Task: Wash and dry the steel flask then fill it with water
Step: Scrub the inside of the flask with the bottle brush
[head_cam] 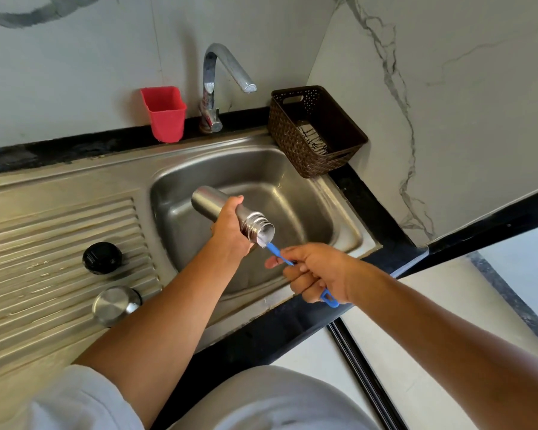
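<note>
Scrubbing looks to be the step in hand: the left hand (230,234) is wrapped round the steel flask (212,203), tilted above the sink (308,206), while the right hand (317,271) grips a blue brush (275,251) with its bristles at the flask's mouth. Pushing the bristles deeper and twisting should clean better. What the flask holds cannot be seen; the brown basket (295,141) holds a pale striped item.
</note>
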